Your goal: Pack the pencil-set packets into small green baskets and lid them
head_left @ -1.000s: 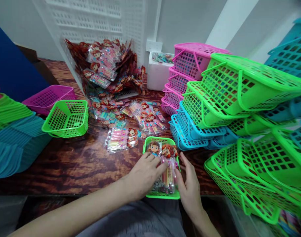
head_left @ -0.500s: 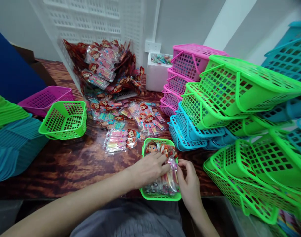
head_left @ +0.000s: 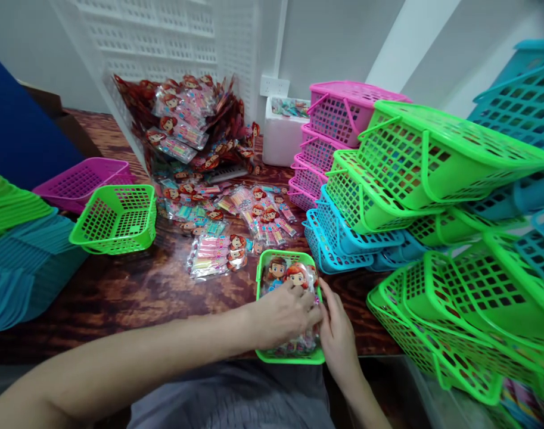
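Note:
A green basket (head_left: 291, 359) at the table's front edge holds clear packets (head_left: 297, 275) with cartoon heads. My left hand (head_left: 286, 314) lies over these packets, its fingers bent down onto them; whether it grips one is hidden. At the basket's right rim is my right hand (head_left: 338, 325), fingers stretched up along the side and touching the packets' edge. Beyond the basket to the left rests a small stack of packets (head_left: 218, 255), and behind it are more loose packets (head_left: 267, 214).
An empty green basket (head_left: 115, 220) and a magenta one (head_left: 86, 179) stand at the left, beside nested baskets (head_left: 25, 256). A tipped white crate (head_left: 155, 36) spills packets at the back. Filled baskets (head_left: 388, 196) pile up on the right, near a white foam box (head_left: 280, 134).
My left hand has shifted slightly right and down over the packets, uncovering more of the cartoon heads. My right hand's fingers have straightened along the basket's side.

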The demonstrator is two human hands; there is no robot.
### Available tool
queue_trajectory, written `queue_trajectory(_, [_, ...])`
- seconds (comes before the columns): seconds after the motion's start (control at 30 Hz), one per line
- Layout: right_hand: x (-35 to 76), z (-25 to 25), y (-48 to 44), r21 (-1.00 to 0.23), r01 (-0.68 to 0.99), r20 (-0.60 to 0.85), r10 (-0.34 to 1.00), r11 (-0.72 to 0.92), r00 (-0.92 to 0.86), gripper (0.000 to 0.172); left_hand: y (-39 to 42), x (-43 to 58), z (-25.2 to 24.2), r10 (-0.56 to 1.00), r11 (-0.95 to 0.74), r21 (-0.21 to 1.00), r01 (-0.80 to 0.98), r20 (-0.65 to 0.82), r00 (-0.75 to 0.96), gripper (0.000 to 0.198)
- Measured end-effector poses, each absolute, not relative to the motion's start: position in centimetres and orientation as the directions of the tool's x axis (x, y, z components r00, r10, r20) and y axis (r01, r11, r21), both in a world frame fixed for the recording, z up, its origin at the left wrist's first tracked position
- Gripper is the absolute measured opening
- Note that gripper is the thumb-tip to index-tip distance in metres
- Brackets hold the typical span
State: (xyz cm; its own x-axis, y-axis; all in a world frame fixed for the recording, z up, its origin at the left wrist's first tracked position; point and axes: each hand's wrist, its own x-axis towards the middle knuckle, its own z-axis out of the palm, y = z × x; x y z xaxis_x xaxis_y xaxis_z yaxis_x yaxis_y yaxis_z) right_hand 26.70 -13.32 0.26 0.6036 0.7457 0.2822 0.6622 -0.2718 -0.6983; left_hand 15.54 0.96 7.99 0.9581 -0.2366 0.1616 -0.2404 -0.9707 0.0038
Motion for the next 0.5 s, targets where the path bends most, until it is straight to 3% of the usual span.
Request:
queue_trajectory(0.17, [26.8,1.3,-12.9,-0.508,0.802,0.254,0.835,-0.315,0.489,0.059,0.6,14.6,6.2,-0.022,-0.999,0.04,-0.026,0.106,0.994,0.012])
queue_trajectory(0.3, [26.8,1.4,-12.9,-0.392,0.861,0.244,0.865,-0.325,0.438,0.061,0.6,13.7,5.5,0.018,-0.999,0.037,0.013,0.132,0.991,0.015])
queue_trajectory(0.4, [26.9,1.0,-13.2,-0.337,0.887,0.285,0.864,-0.315,0.415,0.064,0.6,12.9,4.8,0.074,-0.99,0.135,0.048,0.193,0.978,0.029])
queue_trajectory(0.5, [26.8,1.1,-12.9,-0.262,0.899,0.276,0.866,-0.35,0.418,0.063,0.3,12.3,4.4,0.115,-0.97,0.232,0.079,0.145,0.983,0.047])
